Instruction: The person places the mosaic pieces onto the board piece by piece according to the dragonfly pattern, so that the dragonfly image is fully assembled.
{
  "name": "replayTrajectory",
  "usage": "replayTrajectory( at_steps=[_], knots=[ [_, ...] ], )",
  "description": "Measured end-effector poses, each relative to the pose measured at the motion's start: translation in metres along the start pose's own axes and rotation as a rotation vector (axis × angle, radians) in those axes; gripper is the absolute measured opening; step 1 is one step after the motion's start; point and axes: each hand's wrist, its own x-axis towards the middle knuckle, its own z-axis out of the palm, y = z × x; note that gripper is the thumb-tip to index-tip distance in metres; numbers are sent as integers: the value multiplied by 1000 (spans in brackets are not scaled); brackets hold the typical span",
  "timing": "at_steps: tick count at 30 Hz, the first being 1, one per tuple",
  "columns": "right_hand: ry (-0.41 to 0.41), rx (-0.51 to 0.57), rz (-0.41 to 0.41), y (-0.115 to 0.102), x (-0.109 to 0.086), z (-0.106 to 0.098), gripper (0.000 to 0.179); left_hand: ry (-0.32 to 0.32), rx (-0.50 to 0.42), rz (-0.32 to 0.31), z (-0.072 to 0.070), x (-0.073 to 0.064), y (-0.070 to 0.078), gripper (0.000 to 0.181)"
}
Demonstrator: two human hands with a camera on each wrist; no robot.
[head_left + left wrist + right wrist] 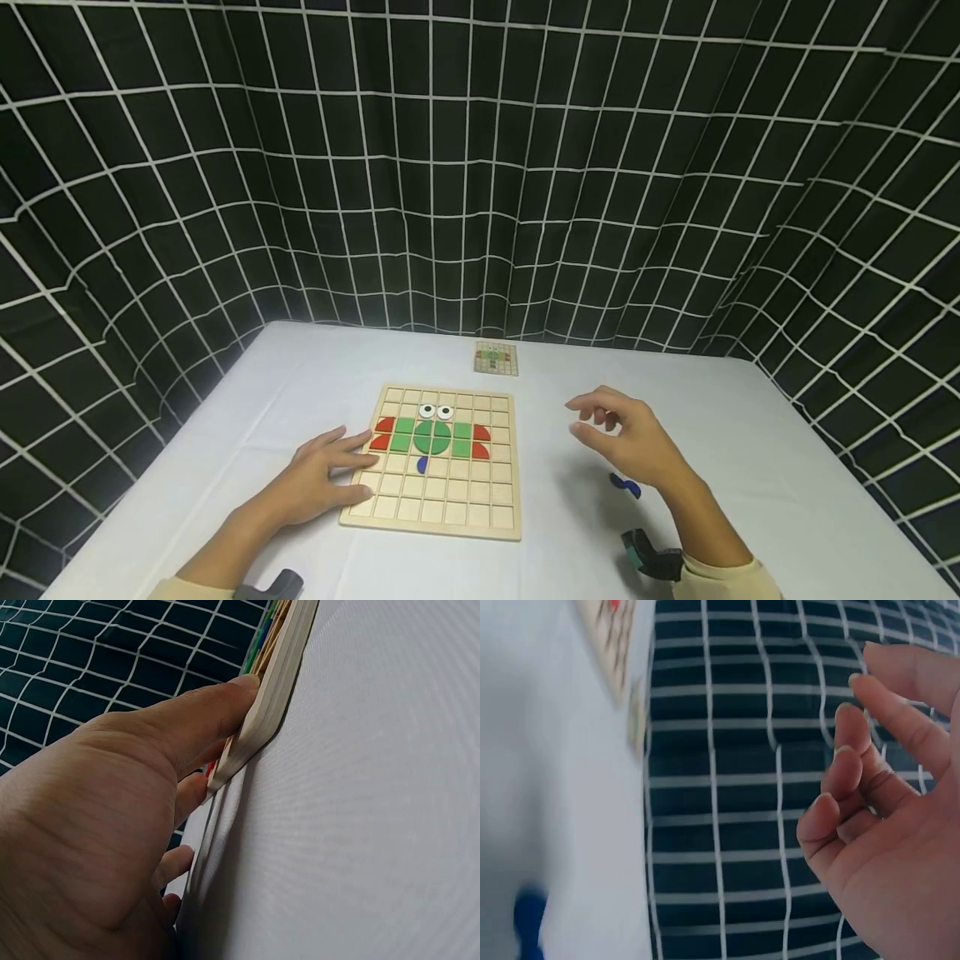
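Observation:
A square wooden grid board [431, 527] lies on the table. On it, green pieces [432, 437] form a circle flanked by green squares, with red quarter-round pieces [481, 451] at both ends. Two round eye pieces [436, 412] sit above the circle and a blue half-round piece [422, 465] below it. My left hand [322, 475] rests with spread fingers at the board's left edge; in the left wrist view the thumb touches its rim [281, 690]. Right of the board, my right hand [630, 437] hovers with loosely bent fingers, holding nothing. Blue curved pieces [626, 485] lie beneath it.
A small pattern card [495, 358] showing a similar figure lies behind the board. Dark curtains with a white grid [465, 167] surround the white table [360, 350] at the back and sides. Dark wrist mounts [652, 557] are strapped to both forearms.

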Motion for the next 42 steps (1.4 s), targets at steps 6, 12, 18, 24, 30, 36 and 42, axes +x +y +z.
replayTrajectory(
  at_steps=[6, 12, 18, 24, 30, 36, 42],
  knots=[
    [-45, -12, -35, 29, -18, -21, 26, 4, 4, 4, -1, 1, -1, 49],
    [-106, -7, -17, 57, -35, -32, 31, 2, -5, 11, 0, 1, -2, 49],
    [-134, 11, 48, 81, -49, -39, 28, 8, -12, 12, 2, 1, -4, 49],
    [-94, -10, 139, 101, -58, -44, 26, 9, -11, 3, 2, 1, -3, 48],
    [-104, -122, 267, 112, -64, -44, 27, 5, 8, 8, 1, 2, -2, 48],
    [-108, -226, 352, 118, -66, -38, 27, 4, -3, 16, 0, 1, -1, 48],
    [-129, -276, 357, 119, -66, -36, 21, 1, 1, 9, 0, 1, -1, 49]
  ],
)
